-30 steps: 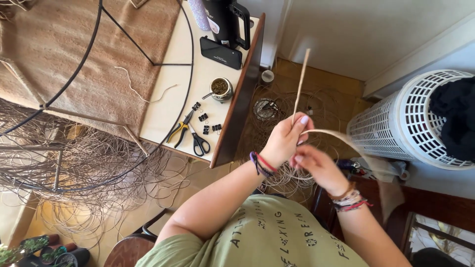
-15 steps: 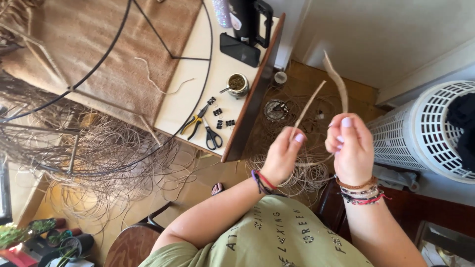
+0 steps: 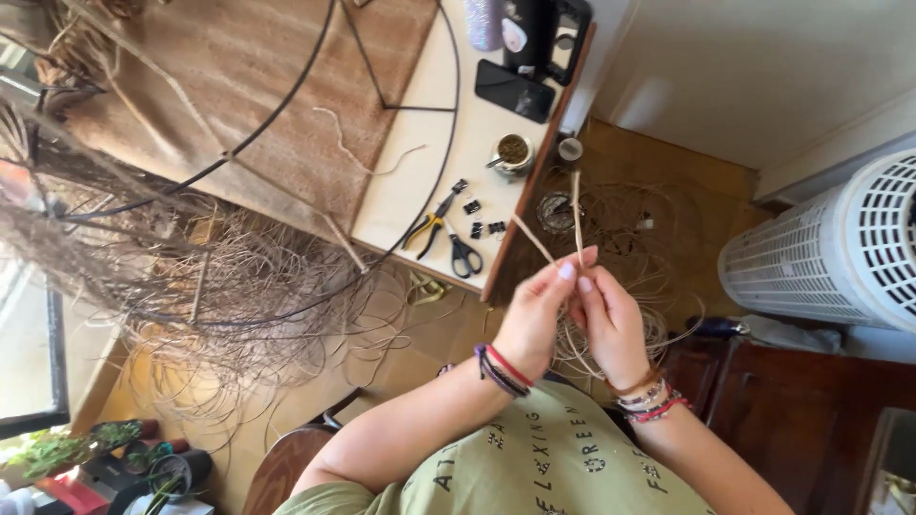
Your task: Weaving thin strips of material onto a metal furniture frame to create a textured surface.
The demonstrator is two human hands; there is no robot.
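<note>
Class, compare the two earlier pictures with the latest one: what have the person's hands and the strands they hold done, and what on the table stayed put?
The right hand, lifted apart half a second ago, has come back against the left hand. Both now pinch two thin reed strands that stick up in a narrow V; the curved strand the right hand raised no longer arches out. The scissors, pliers and small cup lie unchanged on the table.

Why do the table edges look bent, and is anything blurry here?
Head view: the wide lens bows the table edges; sunlight falls bright on the white wall; both hands, left hand and right hand, look sharp, holding thin reed strips; corners look soft.
</note>
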